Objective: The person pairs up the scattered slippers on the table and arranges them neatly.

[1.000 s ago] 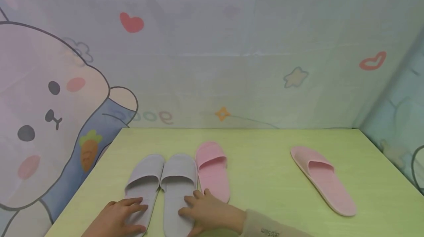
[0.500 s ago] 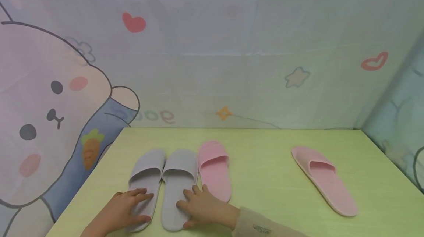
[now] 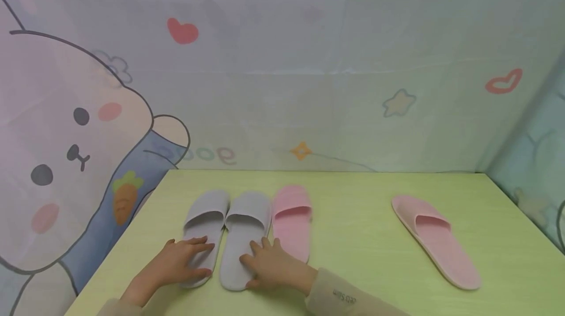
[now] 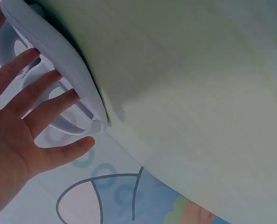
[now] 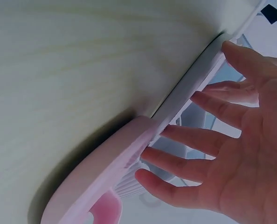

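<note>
Two grey slippers lie side by side on the table, toes toward the back. My left hand (image 3: 178, 261) rests with spread fingers on the insole of the left grey slipper (image 3: 212, 201); in the left wrist view its fingers reach to the slipper edge. On the right grey slipper (image 3: 252, 203), the fingertips of my right hand (image 3: 275, 268) touch the insole. Close against that slipper's right side stands a pink slipper (image 3: 293, 197), its heel partly behind my right hand. The right wrist view shows my fingertips along the edges of the grey and pink slippers (image 5: 99, 156).
A second pink slipper (image 3: 446, 252) lies slanted at the right of the light green table (image 3: 353, 218). Behind the table hangs a printed cloth backdrop (image 3: 282, 75) with a cartoon animal at left, and another cloth (image 3: 536, 159) borders the right side.
Both grey slippers have slid away from me toward the back of the table, with both hands moving along on them. The far right pink slipper has stayed in place on the table.
</note>
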